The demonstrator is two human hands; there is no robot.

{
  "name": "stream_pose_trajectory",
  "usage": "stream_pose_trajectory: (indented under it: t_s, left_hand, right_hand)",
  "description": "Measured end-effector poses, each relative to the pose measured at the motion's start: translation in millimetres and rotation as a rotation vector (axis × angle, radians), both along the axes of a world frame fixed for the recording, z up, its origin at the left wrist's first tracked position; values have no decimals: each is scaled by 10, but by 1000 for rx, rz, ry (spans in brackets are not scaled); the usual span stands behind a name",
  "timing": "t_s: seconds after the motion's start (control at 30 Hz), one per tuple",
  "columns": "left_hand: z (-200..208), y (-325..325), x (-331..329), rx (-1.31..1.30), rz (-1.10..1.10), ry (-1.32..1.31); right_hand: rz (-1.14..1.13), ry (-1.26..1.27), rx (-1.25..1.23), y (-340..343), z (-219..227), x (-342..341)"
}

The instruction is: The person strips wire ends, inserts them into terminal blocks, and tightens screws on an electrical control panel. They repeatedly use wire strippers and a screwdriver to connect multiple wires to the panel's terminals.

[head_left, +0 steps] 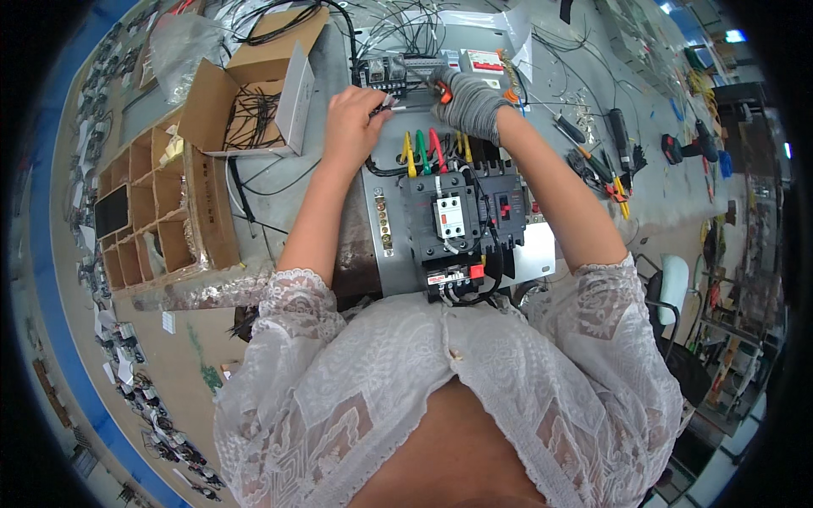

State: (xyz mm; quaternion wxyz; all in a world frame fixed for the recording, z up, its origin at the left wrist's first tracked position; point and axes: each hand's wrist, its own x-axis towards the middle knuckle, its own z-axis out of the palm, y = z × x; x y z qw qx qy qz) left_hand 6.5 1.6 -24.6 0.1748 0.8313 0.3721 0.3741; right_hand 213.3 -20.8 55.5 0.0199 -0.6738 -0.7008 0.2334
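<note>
My right hand [471,105], in a grey knit glove, is wrapped around the red-and-black handle of a screwdriver [412,107]. Its thin shaft points left toward my bare left hand [351,127]. The left fingers are pinched together just below a row of black relays [381,71]; what they hold is too small to make out. Both hands are over a metal mounting plate [384,269] with electrical parts. Nearer to me sit a large black contactor [447,217] and a dark circuit breaker [506,207]. Yellow, green and red sleeved cables [420,152] rise behind them.
At left stand an open cardboard box [292,106] of short black wires and a divided cardboard tray [148,216]. Screwdrivers and pliers [622,157] lie on the right of the table, with a cordless drill [699,144] beyond. Loose wires [567,63] spread across the back.
</note>
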Motion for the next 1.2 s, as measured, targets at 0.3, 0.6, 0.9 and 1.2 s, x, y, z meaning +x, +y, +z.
stream_pose_trajectory:
  t_s: [0.3,0.6,0.9,1.2]
  left_hand:
    - [4,2,32,-6,-7,-23]
    - [43,-53,143,19,51,-153]
    - [-3,-75,170,-29,70,-141]
    - [233,3,309,-214,-33,-177]
  right_hand:
    - [-98,156,338,115,-59,37]
    - [-97,210,373,176,-33,34]
    - [-83,372,301,174,-76,103]
    - [-53,406,326,197,-83,122]
